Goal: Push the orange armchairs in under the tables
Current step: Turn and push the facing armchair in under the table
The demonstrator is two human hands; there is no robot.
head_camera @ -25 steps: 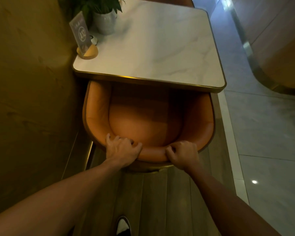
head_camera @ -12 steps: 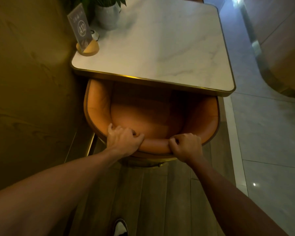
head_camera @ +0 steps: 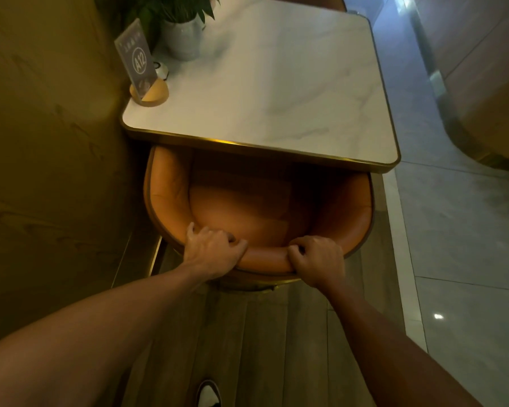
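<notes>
An orange armchair (head_camera: 247, 212) stands at the near side of a white marble table (head_camera: 276, 92) with a gold rim. The front of its seat is hidden under the tabletop. My left hand (head_camera: 212, 251) grips the top of the curved backrest on the left of its middle. My right hand (head_camera: 318, 261) grips the same backrest a little to the right. Both arms are stretched out in front of me.
A wooden wall (head_camera: 50, 171) runs close along the left of the chair and table. On the table's far left stand a potted plant (head_camera: 182, 30) and an A12 sign (head_camera: 140, 64) on a round wooden base. A tiled aisle (head_camera: 459, 230) lies to the right. My shoe (head_camera: 207, 395) shows below.
The chair has slid a little further under the table with both hands holding its backrest. More of the seat is covered by the tabletop than a second ago.
</notes>
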